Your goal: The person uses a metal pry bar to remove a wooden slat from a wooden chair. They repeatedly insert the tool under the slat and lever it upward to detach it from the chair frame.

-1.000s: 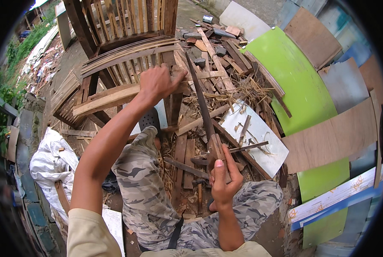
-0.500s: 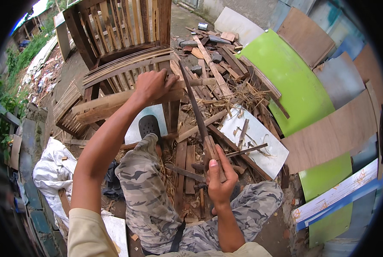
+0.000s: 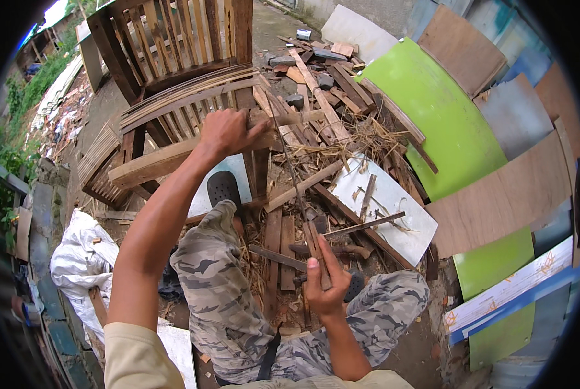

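Note:
My left hand (image 3: 228,133) is closed over a thick wooden piece (image 3: 157,162) that lies slanting against the front of a slatted wooden chair (image 3: 186,97). My right hand (image 3: 329,285) grips the wooden handle of a handsaw (image 3: 316,243), thumb along the top. The narrow dark blade points away from me and crosses the wooden piece near its right end, just beyond my left fingers. Whether the teeth are in a cut cannot be made out. My left foot, in a dark clog (image 3: 224,188), is below the wooden piece.
Scrap wood and rubble (image 3: 322,84) lie heaped beyond the saw. A white board (image 3: 394,207) with sticks on it is at right, near a green panel (image 3: 445,129) and leaning plywood (image 3: 504,201). A white sack (image 3: 82,259) lies at left. Loose planks (image 3: 272,259) lie between my legs.
My right hand has drawn the saw back toward me and lower, and the blade now shows more edge-on. My left hand stays on the wooden piece.

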`<state>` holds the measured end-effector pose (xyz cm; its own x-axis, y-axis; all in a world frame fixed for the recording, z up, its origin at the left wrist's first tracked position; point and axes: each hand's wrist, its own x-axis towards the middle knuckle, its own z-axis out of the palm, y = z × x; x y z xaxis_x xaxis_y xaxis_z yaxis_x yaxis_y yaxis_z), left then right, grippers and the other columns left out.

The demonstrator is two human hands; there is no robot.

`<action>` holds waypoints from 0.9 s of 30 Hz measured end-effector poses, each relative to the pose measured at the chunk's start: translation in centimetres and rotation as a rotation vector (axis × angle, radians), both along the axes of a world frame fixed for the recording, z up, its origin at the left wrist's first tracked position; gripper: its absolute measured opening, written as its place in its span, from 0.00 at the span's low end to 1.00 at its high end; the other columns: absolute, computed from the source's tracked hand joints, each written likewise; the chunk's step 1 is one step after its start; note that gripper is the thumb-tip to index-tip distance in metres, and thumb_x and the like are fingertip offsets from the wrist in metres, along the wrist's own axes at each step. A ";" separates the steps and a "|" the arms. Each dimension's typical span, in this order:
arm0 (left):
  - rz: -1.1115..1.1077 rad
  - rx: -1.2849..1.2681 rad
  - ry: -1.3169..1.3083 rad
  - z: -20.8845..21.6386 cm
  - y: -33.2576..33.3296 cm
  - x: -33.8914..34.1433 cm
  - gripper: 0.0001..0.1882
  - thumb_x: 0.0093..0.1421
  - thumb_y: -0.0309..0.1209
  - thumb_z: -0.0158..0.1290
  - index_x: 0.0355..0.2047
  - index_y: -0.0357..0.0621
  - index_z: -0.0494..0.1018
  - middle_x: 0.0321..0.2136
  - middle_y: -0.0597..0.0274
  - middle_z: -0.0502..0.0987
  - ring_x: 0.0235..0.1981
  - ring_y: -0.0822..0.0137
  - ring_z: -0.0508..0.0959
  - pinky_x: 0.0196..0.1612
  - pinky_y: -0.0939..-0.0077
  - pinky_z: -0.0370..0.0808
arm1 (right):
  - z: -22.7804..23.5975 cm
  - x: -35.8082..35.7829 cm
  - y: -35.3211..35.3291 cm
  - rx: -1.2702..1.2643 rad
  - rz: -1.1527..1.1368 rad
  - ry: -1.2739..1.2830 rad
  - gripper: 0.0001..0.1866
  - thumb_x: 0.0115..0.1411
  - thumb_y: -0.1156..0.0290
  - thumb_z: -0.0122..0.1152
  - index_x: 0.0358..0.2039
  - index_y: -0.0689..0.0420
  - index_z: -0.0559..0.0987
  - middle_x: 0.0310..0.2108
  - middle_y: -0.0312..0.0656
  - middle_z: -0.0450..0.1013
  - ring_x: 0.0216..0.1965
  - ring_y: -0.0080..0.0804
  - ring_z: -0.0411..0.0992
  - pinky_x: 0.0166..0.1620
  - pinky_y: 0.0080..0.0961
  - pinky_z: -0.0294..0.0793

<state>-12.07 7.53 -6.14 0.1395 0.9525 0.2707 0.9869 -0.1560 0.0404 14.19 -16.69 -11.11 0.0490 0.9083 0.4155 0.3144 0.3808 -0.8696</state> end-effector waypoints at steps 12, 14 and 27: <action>-0.033 0.016 -0.117 -0.4 -0.4 0.4 0.35 0.64 0.63 0.45 0.34 0.39 0.79 0.25 0.42 0.81 0.31 0.43 0.82 0.35 0.52 0.78 | -1.0 -1.0 3.0 0.005 0.030 0.067 0.22 0.65 0.73 0.58 0.59 0.67 0.75 0.49 0.55 0.79 0.44 0.30 0.81 0.44 0.22 0.77; 0.051 -0.010 -0.113 -0.6 -0.2 0.9 0.36 0.64 0.63 0.44 0.41 0.36 0.76 0.26 0.41 0.81 0.33 0.42 0.82 0.37 0.52 0.78 | -1.1 -1.3 2.8 -0.009 0.032 0.084 0.22 0.64 0.74 0.58 0.58 0.67 0.75 0.49 0.56 0.79 0.44 0.31 0.81 0.45 0.22 0.77; 0.300 -0.477 -0.311 0.0 2.4 0.5 0.69 0.53 0.77 0.41 0.68 0.18 0.39 0.54 0.20 0.70 0.58 0.37 0.73 0.62 0.61 0.69 | 3.5 -1.7 2.3 -0.132 0.024 0.130 0.22 0.65 0.73 0.58 0.58 0.68 0.75 0.48 0.58 0.79 0.46 0.35 0.81 0.46 0.26 0.77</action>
<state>-11.62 9.95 -6.09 -0.1684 0.9636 -0.2077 0.9158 0.2309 0.3287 12.46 -14.41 -7.57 0.0722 0.9561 0.2841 0.1882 0.2667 -0.9452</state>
